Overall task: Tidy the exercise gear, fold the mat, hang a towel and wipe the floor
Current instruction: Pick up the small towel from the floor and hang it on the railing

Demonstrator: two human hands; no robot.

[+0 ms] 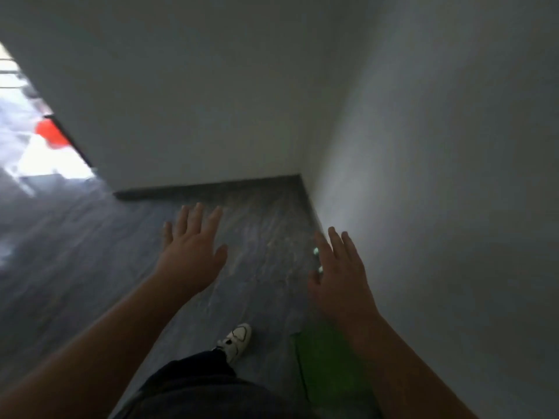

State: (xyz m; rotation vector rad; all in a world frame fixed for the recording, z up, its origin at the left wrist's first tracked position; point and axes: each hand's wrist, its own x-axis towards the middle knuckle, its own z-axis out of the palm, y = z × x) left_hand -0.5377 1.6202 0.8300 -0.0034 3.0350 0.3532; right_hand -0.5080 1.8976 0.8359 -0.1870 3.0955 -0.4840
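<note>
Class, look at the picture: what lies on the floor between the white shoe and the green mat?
In the head view, only bare grey floor lies between the white shoe and the green mat; nothing else sits in that stretch.

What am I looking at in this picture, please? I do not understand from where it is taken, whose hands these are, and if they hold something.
There is one picture only. The camera sits on a person's head and looks forward and down, so you see that person's own arms. There is no machine here.

The left hand and the right hand are stretched forward with fingers spread; both hold nothing. Below them is a grey floor in a corner of white walls. One white shoe steps forward. A green mat lies on the floor along the right wall, under the right arm. At far left is a bright opening with something orange; it is too blurred to name.
</note>
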